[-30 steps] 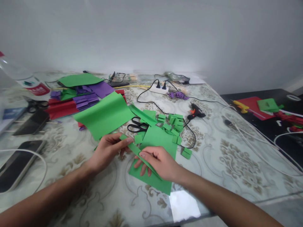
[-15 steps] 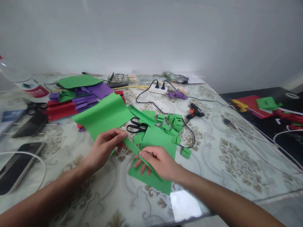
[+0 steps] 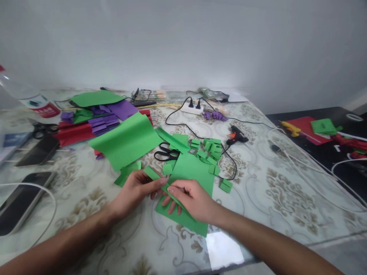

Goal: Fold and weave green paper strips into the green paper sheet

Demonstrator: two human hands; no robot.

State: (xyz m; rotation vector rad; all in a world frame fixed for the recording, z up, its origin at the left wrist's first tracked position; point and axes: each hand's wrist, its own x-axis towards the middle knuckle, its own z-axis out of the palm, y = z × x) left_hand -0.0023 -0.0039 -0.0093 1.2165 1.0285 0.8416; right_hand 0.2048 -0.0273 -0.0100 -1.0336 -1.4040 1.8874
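A narrow folded green paper strip (image 3: 151,173) is pinched between both hands, running down to the right. My left hand (image 3: 140,187) grips it near its middle, thumb on top, with the far end sticking out beyond the fingers. Close beside it, my right hand (image 3: 190,196) pinches the strip between thumb and forefinger, its other fingers spread below. Under the right hand lies a flat green paper sheet (image 3: 197,175). Just beyond are black-handled scissors (image 3: 166,152), their blades hidden under green paper. Several small folded green pieces (image 3: 212,147) lie scattered to the right of the scissors.
A larger green sheet (image 3: 129,139) lies left, before purple and red folded paper. A black glue gun (image 3: 237,135) rests right, its cord running near a white power strip (image 3: 192,109). Two phones and a bottle (image 3: 40,103) are at left; a dark table (image 3: 304,110) stands right.
My left hand has slid along the strip toward my right hand, so the strip's far end now shows beyond it. My right hand has hardly moved.
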